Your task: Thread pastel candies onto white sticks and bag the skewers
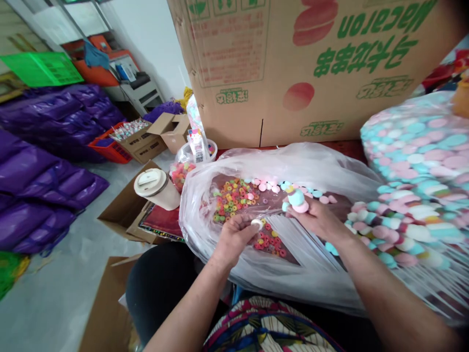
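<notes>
My left hand [236, 237] is closed in a pinch, with a small white round piece [256, 224] at its fingertips. Across from it, my right hand [317, 217] is closed around a few marshmallows [297, 199], light blue and pink; whether they are on a stick I cannot tell. Between and below my hands lies a bundle of thin white sticks [298, 239]. Small colourful candy rings [236, 195] are spread on the left of the work surface, with red ones [271, 243] close to my left hand. Loose pink and blue marshmallow discs [269, 186] lie behind.
Clear plastic sheeting [293, 159] surrounds the work area. A large cardboard box [271, 98] stands behind it. Many marshmallow skewers [406, 220] are piled at right, beside a bagged heap [421, 137]. At left stand a lidded cup [157, 189] and a candy bag [181, 173].
</notes>
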